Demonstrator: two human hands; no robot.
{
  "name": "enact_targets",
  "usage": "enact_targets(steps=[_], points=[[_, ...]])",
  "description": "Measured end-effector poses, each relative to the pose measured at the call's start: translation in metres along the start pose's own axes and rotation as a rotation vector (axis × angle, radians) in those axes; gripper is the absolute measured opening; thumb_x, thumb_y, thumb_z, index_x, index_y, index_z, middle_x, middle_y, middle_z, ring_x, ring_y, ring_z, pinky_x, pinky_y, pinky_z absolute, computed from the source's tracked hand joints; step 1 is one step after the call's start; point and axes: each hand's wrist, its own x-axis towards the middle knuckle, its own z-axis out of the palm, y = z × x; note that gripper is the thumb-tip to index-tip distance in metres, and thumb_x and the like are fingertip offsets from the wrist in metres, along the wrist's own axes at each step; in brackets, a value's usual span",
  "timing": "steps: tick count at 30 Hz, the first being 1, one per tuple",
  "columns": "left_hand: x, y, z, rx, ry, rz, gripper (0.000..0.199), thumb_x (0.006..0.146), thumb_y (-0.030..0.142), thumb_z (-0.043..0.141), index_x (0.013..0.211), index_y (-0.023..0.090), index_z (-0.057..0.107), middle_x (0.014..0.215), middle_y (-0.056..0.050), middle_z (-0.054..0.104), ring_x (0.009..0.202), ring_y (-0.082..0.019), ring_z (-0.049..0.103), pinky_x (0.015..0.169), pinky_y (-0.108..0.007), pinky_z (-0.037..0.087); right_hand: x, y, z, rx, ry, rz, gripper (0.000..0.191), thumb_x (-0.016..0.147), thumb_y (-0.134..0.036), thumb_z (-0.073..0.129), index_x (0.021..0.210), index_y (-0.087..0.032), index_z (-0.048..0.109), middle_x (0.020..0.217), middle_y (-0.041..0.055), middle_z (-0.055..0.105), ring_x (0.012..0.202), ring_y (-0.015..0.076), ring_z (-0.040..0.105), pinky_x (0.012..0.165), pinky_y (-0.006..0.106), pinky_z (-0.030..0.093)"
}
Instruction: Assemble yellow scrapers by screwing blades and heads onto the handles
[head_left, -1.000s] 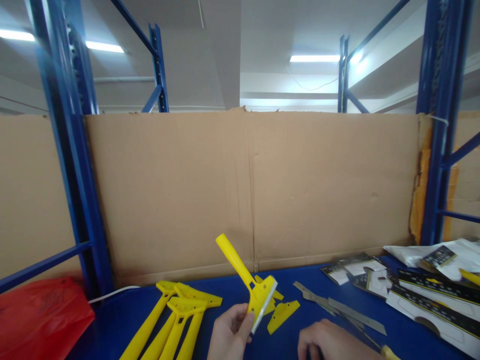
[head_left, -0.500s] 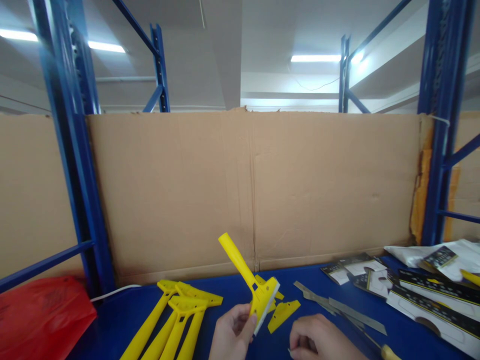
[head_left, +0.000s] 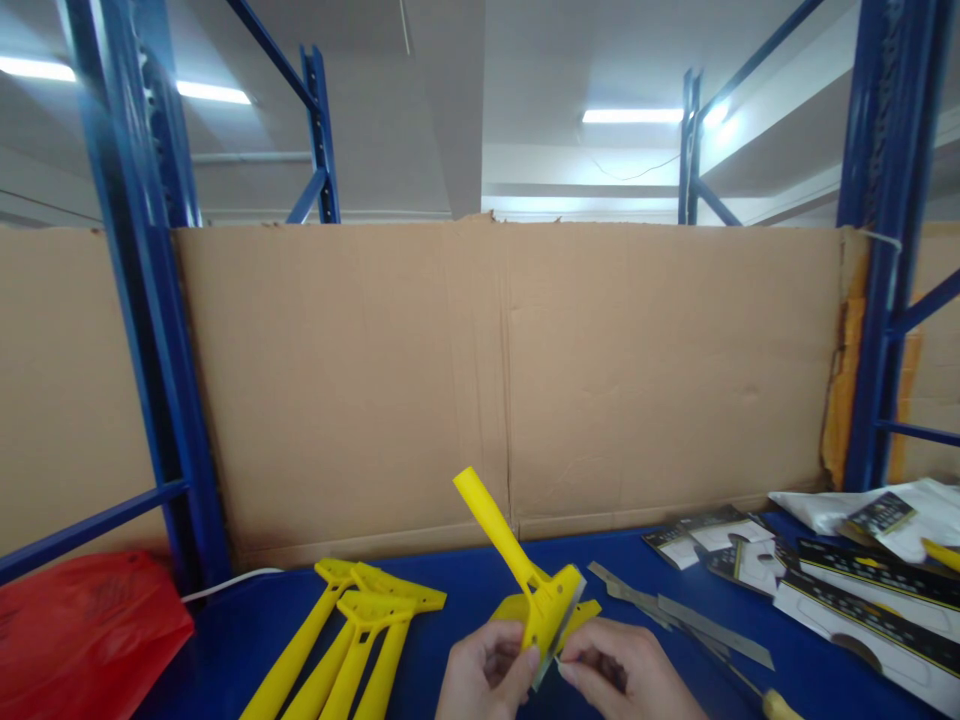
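Observation:
A yellow scraper (head_left: 551, 606) with its handle tilted up and to the left is held near its head by my left hand (head_left: 491, 668). A metal blade (head_left: 563, 628) lies along the right edge of the scraper head. My right hand (head_left: 630, 668) is beside that edge, thumb and finger pinched together on something small that I cannot make out. Behind the scraper, yellow plastic pieces (head_left: 586, 612) are partly hidden. Several yellow scraper handles (head_left: 379, 608) lie in a pile to the left.
Metal blades (head_left: 715, 632) and a screwdriver with a pale handle (head_left: 777, 706) lie at the right. Black and white packages (head_left: 870, 625) are further right. A red bag (head_left: 90, 635) sits at the far left of the blue table (head_left: 450, 567). Cardboard (head_left: 360, 390) stands behind.
My left hand has moved slightly right with the scraper. My right hand has come up and left to the scraper's bladed edge.

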Motion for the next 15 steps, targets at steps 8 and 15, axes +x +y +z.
enact_targets(steps=[8, 15], points=[[-0.002, -0.003, 0.004, 0.021, -0.037, 0.012, 0.044, 0.06, 0.056, 0.075, 0.077, 0.015, 0.071, 0.069, -0.004, 0.069, 0.061, -0.014, 0.06, 0.058, -0.022, 0.047, 0.001, 0.001, 0.006, 0.071, 0.006, 0.043, 0.018, 0.073, -0.029, 0.055, 0.064, -0.017, 0.066, 0.056, -0.002, 0.053, 0.053, 0.0133, 0.045, 0.052, 0.022, 0.037], [-0.003, -0.006, 0.014, 0.057, 0.045, 0.042, 0.039, 0.056, 0.05, 0.08, 0.07, 0.015, 0.071, 0.062, -0.003, 0.068, 0.059, -0.014, 0.059, 0.057, -0.022, 0.045, 0.002, 0.008, 0.012, 0.071, 0.024, 0.048, 0.012, 0.071, -0.024, 0.059, 0.063, -0.019, 0.066, 0.055, -0.0034, 0.054, 0.054, 0.0125, 0.047, 0.053, 0.021, 0.038]])
